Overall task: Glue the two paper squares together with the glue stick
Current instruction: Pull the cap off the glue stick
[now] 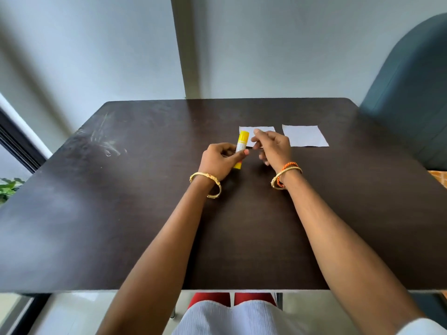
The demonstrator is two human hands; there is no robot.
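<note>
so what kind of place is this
Probably a room in a home or small office, set up as a desk. A dark wooden table stands against a plain grey wall, with a padded teal chair at its right and a window with a plant at left.

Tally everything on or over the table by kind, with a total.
Paper squares: 2 (left paper square, right paper square)
Glue stick: 1, held in the left hand
Hands: 2 (right hand)
Total: 5, over the table
</note>
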